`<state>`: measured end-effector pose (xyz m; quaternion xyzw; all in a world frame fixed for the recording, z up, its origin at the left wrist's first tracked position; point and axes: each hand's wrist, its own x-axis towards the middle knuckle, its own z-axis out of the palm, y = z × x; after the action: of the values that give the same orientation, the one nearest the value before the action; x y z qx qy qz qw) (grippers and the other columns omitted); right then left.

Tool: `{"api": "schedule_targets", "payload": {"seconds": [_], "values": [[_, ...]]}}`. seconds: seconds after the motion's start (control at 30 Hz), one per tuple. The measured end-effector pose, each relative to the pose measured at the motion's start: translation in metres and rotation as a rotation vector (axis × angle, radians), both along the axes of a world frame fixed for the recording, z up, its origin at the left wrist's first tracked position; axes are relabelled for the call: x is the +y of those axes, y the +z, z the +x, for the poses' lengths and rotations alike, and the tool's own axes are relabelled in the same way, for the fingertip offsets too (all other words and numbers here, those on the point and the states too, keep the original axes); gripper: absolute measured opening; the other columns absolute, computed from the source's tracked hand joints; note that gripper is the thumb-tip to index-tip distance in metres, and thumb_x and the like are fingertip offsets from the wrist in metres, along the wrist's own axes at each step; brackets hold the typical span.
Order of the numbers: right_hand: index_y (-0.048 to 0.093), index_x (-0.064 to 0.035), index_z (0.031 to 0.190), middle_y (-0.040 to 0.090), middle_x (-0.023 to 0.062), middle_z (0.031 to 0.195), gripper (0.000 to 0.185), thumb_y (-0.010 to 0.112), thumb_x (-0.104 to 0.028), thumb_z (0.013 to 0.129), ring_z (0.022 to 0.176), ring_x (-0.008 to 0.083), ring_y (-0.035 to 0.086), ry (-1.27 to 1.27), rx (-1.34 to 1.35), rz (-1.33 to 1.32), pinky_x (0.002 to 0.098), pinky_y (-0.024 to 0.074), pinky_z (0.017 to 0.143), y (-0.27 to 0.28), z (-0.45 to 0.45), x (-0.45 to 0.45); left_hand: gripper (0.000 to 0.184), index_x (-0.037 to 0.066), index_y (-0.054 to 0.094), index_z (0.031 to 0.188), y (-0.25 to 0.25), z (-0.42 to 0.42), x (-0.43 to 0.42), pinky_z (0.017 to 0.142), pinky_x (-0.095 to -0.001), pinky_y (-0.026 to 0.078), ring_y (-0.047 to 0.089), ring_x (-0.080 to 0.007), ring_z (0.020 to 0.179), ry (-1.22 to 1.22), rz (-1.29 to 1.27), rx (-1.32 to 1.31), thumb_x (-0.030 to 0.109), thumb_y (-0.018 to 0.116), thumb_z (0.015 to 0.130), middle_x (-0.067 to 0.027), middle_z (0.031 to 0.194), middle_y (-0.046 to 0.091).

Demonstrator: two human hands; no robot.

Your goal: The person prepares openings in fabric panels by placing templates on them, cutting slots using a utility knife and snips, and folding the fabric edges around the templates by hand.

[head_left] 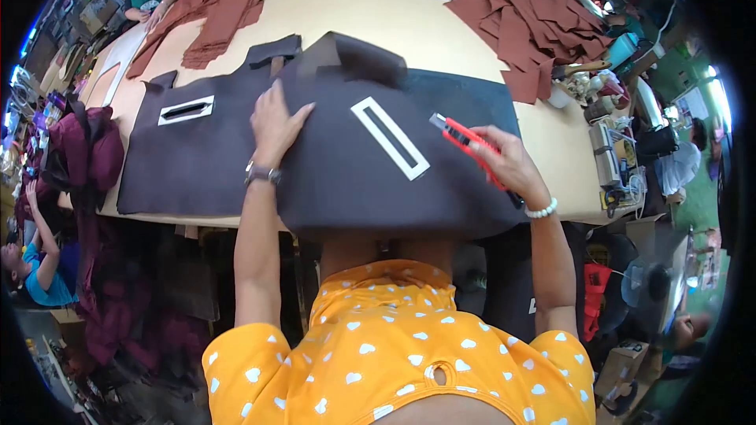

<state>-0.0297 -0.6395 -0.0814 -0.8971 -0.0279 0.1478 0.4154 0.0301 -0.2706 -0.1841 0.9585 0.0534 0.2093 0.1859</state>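
My right hand [509,161] is wrapped round a red utility knife [470,142], its blade end pointing up and left. Below it spreads a dark brown sheet [339,165] of fabric or leather, hanging over the table's near edge, with its far edge folded up. On that sheet a white rectangular frame [390,138] with a long slot lies slanted, left of the knife. My left hand [276,124] rests on the dark material with thumb and fingers apart. Farther left, another dark piece [189,157] carries a second white frame [186,110] around a dark slot.
Reddish-brown cut pieces [535,27] are heaped at the far right, with more pieces [216,27] at far left. A dark mat [465,94] shows beneath the sheet. Maroon cloth [90,142] hangs at left. Other people work around the pale table [331,0].
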Motion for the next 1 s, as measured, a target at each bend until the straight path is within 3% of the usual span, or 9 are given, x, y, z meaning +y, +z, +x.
{"api": "schedule_targets", "payload": {"seconds": [0.2, 0.37, 0.47, 0.5, 0.6, 0.63, 0.73, 0.8, 1.0], "values": [[0.061, -0.0036, 0.094, 0.060, 0.0168, 0.082, 0.024, 0.057, -0.026, 0.087, 0.080, 0.0314, 0.060, -0.157, -0.550, -0.372, 0.0401, 0.0471, 0.071, -0.072, 0.073, -0.019, 0.058, 0.005, 0.042, 0.132, -0.025, -0.028, 0.007, 0.095, -0.0461, 0.037, 0.047, -0.0327, 0.116, 0.096, 0.101, -0.033, 0.033, 0.059, 0.084, -0.0184, 0.128, 0.048], [0.061, -0.0039, 0.092, 0.057, 0.0150, 0.092, 0.021, 0.062, -0.023, 0.082, 0.087, 0.0338, 0.056, -0.222, -0.845, -0.539, 0.0414, 0.0457, 0.075, -0.080, 0.067, -0.023, 0.022, 0.008, 0.063, 0.105, -0.023, -0.027, 0.009, 0.087, -0.0448, 0.042, 0.057, -0.0310, 0.098, 0.030, 0.203, -0.297, 0.019, 0.056, 0.087, -0.0148, 0.108, 0.060], [0.060, -0.0026, 0.093, 0.057, 0.0148, 0.091, 0.025, 0.065, -0.022, 0.079, 0.086, 0.0321, 0.057, -0.285, -0.742, -0.456, 0.0406, 0.0455, 0.075, -0.056, 0.022, -0.036, 0.018, 0.005, 0.063, 0.097, -0.017, -0.024, 0.007, 0.082, -0.0400, 0.044, 0.059, -0.0324, 0.091, 0.076, -0.062, -0.288, 0.018, 0.055, 0.088, -0.0147, 0.098, 0.063], [0.060, -0.0027, 0.093, 0.057, 0.0147, 0.090, 0.026, 0.067, -0.021, 0.077, 0.086, 0.0314, 0.057, -0.282, -0.660, -0.469, 0.0402, 0.0453, 0.075, -0.049, 0.004, -0.042, 0.021, 0.000, 0.060, 0.091, 0.011, -0.031, -0.005, 0.074, -0.0355, 0.045, 0.061, -0.0281, 0.083, 0.179, -0.241, -0.054, 0.019, 0.053, 0.090, -0.0145, 0.086, 0.063], [0.060, -0.0006, 0.092, 0.060, 0.0141, 0.082, 0.026, 0.069, -0.017, 0.074, 0.078, 0.0279, 0.059, -0.316, -0.375, -0.425, 0.0375, 0.0467, 0.070, -0.052, -0.036, -0.054, 0.026, -0.003, 0.059, 0.092, -0.003, -0.021, 0.008, 0.064, -0.0316, 0.045, 0.060, -0.0188, 0.071, -0.092, -0.754, -0.171, 0.021, 0.050, 0.093, -0.0073, 0.076, 0.062], [0.060, 0.0003, 0.092, 0.060, 0.0137, 0.079, 0.027, 0.069, -0.015, 0.073, 0.074, 0.0266, 0.059, -0.317, -0.346, -0.328, 0.0365, 0.0468, 0.068, -0.056, -0.040, -0.057, 0.030, -0.002, 0.060, 0.093, -0.010, -0.019, 0.007, 0.059, -0.0284, 0.045, 0.056, -0.0112, 0.065, -0.192, -1.120, -0.137, 0.027, 0.055, 0.091, -0.0007, 0.072, 0.058], [0.061, 0.0041, 0.090, 0.060, 0.0119, 0.066, 0.023, 0.068, -0.007, 0.071, 0.059, 0.0211, 0.058, -0.297, -0.324, -0.142, 0.0325, 0.0458, 0.058, -0.071, -0.041, -0.063, 0.036, -0.003, 0.062, 0.093, 0.046, -0.054, -0.020, 0.056, -0.0256, 0.045, 0.055, -0.0094, 0.061, -0.098, -1.641, 0.359, 0.033, 0.063, 0.085, 0.0006, 0.076, 0.059], [0.062, 0.0039, 0.087, 0.060, 0.0122, 0.067, 0.019, 0.067, -0.007, 0.072, 0.059, 0.0205, 0.057, -0.263, -0.348, -0.210, 0.0318, 0.0453, 0.058, -0.060, -0.040, -0.053, 0.040, -0.004, 0.063, 0.090, 0.049, -0.065, -0.015, 0.055, -0.0250, 0.045, 0.056, -0.0091, 0.061, -0.181, -1.037, 0.564, 0.034, 0.069, 0.079, -0.0014, 0.075, 0.061], [0.061, 0.0037, 0.095, 0.059, 0.0047, 0.077, 0.015, 0.055, -0.008, 0.087, 0.065, 0.0090, 0.050, 0.028, -0.273, 0.319, 0.0241, 0.0426, 0.060, -0.025, -0.020, 0.029, 0.025, -0.004, 0.061, 0.097, 0.029, -0.074, -0.016, 0.064, -0.0259, 0.049, 0.059, -0.0120, 0.069, -0.277, -1.112, 0.556, 0.019, 0.060, 0.086, -0.0055, 0.082, 0.063]]}}
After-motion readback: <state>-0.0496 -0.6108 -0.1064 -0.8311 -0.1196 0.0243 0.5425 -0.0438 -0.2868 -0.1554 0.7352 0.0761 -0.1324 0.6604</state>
